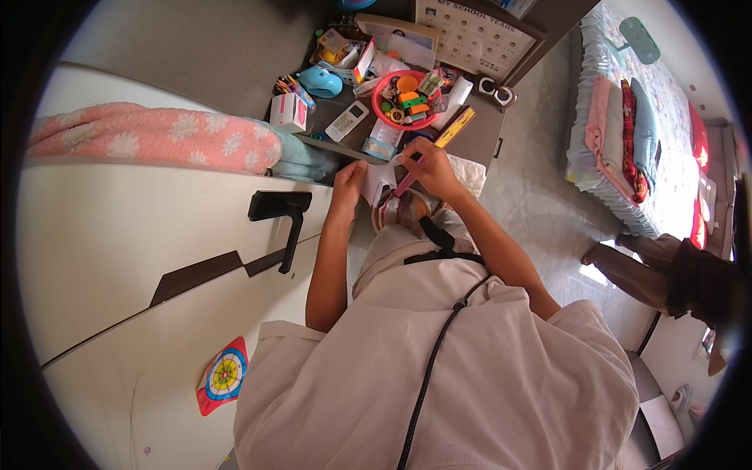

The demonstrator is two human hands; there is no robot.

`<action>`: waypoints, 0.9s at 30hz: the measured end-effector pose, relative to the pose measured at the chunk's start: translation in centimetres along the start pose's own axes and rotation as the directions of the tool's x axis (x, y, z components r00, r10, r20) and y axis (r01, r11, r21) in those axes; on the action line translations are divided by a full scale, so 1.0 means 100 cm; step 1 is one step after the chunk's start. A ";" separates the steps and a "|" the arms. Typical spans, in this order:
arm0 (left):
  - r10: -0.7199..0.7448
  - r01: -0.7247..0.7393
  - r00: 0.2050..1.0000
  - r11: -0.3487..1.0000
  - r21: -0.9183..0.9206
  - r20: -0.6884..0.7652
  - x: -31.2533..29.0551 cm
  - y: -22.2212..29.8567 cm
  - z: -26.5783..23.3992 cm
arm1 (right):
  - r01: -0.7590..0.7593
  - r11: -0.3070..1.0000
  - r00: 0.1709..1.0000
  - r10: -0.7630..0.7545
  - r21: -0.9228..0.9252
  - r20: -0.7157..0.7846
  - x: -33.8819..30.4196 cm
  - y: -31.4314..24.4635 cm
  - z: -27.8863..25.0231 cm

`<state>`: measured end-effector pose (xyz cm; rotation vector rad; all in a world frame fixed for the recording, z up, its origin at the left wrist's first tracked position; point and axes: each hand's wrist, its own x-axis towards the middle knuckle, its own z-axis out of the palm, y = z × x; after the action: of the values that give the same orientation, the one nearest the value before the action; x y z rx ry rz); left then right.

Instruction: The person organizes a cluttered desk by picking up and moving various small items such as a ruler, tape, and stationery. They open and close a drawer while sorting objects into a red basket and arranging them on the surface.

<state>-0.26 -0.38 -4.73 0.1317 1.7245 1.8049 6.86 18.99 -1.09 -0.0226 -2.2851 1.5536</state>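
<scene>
Between both hands, over the front edge of the desk, is a small crumpled white piece of paper or wrapper (375, 178). Closed fingers of my left hand (347, 188) pinch its left side. My right hand (432, 167) has its fingertips together at the upper right corner of the white piece. A narrow pink strip-like item (406, 183) shows just below the right fingers; whether that hand also grips it I cannot tell. Just beyond the hands lie a light-blue and white packet (381, 141) and a white remote control (347, 121).
The desk carries a red basket (377, 97) of small toys, a blue toy (319, 81), a pink-white box (288, 113) and a yellow ruler-like strip (456, 127). At left, a door has a black handle (294, 227). A person (644, 274) and a bed (607, 64) are at right.
</scene>
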 end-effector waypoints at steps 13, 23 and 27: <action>-0.041 0.046 0.990 0.998 0.035 -0.135 0.005 0.016 0.000 | -0.143 0.964 0.962 0.188 0.223 -0.199 0.003 0.019 -0.006; 0.270 -0.113 0.948 0.778 0.618 -0.167 0.012 0.019 -0.024 | -0.057 0.599 0.809 0.497 0.799 -0.315 0.018 0.034 -0.046; 0.188 -0.259 0.965 0.758 0.598 0.180 0.013 0.031 -0.010 | -0.375 0.569 0.887 0.449 0.732 0.105 0.012 0.014 -0.032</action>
<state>-2.93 -0.46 -2.41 0.7291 2.2344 1.2710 6.45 22.66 -0.97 -0.4375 -1.4547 2.5689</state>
